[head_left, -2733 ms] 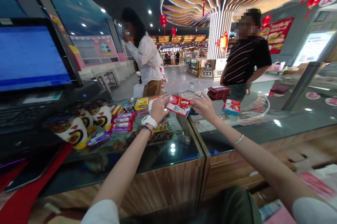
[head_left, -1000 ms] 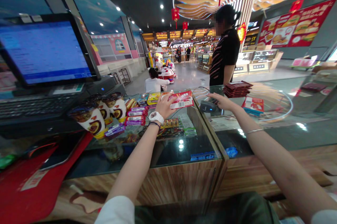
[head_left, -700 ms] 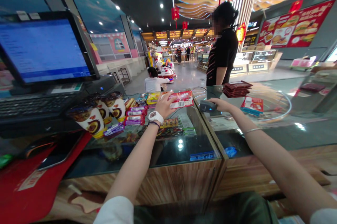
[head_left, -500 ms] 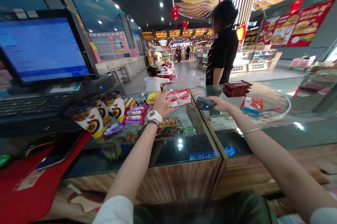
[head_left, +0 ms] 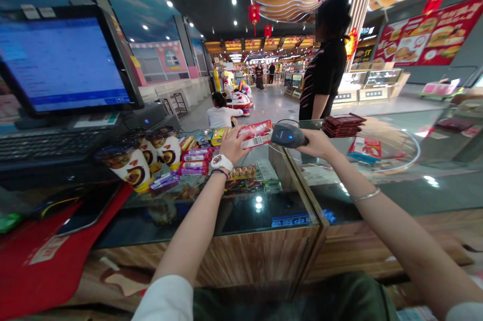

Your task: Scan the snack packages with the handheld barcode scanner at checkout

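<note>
A red-and-white snack packet [head_left: 257,133] is gripped in my left hand [head_left: 233,146], its barcode side turned up toward me. My right hand [head_left: 317,144] is wrapped round a dark grey barcode scanner [head_left: 287,136] with a lit blue light. The scanner's head is close to the packet's right end; whether they touch I cannot tell. Both hands are above the glass counter [head_left: 241,213]. Left of my left hand lie purple-and-red wrapped snack bars [head_left: 194,161]. Beyond my right hand is a stack of dark red packets [head_left: 342,125], with red-and-blue packets [head_left: 364,150] nearer me.
A monitor [head_left: 64,62] and keyboard [head_left: 56,147] stand at the left. Printed snack cups [head_left: 132,167] are beside them. A phone [head_left: 88,210] lies on a red bag [head_left: 49,265]. A person in black [head_left: 325,69] stands across the counter; another in white [head_left: 220,112] is low behind it.
The scanner in my right hand has moved left, up to the packet, and turned slightly. The packet has tilted a little in my left hand. The view has shifted slightly.
</note>
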`<state>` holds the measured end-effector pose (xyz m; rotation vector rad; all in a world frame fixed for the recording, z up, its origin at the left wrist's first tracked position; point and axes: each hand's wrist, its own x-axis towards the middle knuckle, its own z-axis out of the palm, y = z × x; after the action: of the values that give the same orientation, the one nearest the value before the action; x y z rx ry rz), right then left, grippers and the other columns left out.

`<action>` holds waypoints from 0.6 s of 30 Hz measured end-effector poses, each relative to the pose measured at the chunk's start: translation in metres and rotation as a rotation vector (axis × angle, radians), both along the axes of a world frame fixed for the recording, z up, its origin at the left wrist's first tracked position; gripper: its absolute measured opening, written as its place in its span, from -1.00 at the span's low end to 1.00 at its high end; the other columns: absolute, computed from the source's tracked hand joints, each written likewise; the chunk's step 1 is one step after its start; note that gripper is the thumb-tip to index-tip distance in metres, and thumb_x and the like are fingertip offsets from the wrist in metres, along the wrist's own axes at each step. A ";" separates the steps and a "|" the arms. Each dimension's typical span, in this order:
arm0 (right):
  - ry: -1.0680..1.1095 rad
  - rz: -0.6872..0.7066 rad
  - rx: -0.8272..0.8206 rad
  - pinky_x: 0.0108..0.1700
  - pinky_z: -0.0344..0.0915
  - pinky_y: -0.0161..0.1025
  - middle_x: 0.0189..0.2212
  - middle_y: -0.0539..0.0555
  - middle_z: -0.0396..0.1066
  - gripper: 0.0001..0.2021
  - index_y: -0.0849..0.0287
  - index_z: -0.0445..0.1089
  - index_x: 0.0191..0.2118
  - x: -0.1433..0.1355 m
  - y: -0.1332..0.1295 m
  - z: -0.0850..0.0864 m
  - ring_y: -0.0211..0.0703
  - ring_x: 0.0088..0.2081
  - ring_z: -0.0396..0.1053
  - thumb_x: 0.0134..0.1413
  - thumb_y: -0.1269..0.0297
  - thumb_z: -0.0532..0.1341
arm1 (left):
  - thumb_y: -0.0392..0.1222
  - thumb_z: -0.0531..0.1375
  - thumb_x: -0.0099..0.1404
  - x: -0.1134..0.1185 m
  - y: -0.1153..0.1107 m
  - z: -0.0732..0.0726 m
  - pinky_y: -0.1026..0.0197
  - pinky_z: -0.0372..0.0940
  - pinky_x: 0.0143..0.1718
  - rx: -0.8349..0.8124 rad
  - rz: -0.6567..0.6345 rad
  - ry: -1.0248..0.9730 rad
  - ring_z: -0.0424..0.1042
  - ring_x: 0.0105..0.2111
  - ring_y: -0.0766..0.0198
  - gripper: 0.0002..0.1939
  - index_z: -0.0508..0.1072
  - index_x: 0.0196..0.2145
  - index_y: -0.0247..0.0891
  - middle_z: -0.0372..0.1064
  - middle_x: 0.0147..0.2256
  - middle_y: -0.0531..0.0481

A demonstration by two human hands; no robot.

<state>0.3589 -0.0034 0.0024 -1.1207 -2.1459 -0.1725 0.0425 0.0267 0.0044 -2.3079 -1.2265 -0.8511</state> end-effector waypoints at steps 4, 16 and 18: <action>-0.147 -0.048 -0.035 -0.20 0.33 -0.16 -0.19 0.16 0.57 -0.60 0.12 0.47 0.00 -0.016 -0.011 0.005 0.16 -0.15 0.51 0.01 0.15 0.27 | -0.07 0.31 0.19 -0.002 0.002 -0.001 -0.20 -0.09 0.37 0.007 0.005 0.010 0.23 0.25 -0.04 -0.49 0.43 0.10 -0.12 0.24 0.25 -0.15; -0.224 -0.079 0.003 -0.30 0.27 -0.19 -0.27 0.12 0.59 -0.63 0.12 0.47 -0.03 -0.021 -0.014 0.005 0.08 -0.27 0.51 0.04 0.12 0.26 | -0.14 0.32 0.17 -0.008 0.005 -0.002 -0.25 -0.12 0.38 -0.011 0.042 0.000 0.23 0.25 -0.05 -0.48 0.43 0.10 -0.12 0.22 0.27 -0.14; -0.235 -0.085 0.001 -0.30 0.27 -0.18 -0.26 0.13 0.59 -0.62 0.12 0.46 -0.01 -0.022 -0.015 0.005 0.10 -0.26 0.51 0.05 0.12 0.25 | -0.14 0.32 0.16 -0.008 0.006 -0.003 -0.25 -0.12 0.38 -0.011 0.045 -0.003 0.23 0.25 -0.06 -0.48 0.43 0.10 -0.11 0.22 0.27 -0.13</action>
<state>0.3371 -0.0181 0.0078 -1.2441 -2.3025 -0.3599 0.0342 0.0325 0.0015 -2.2794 -1.2830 -0.8339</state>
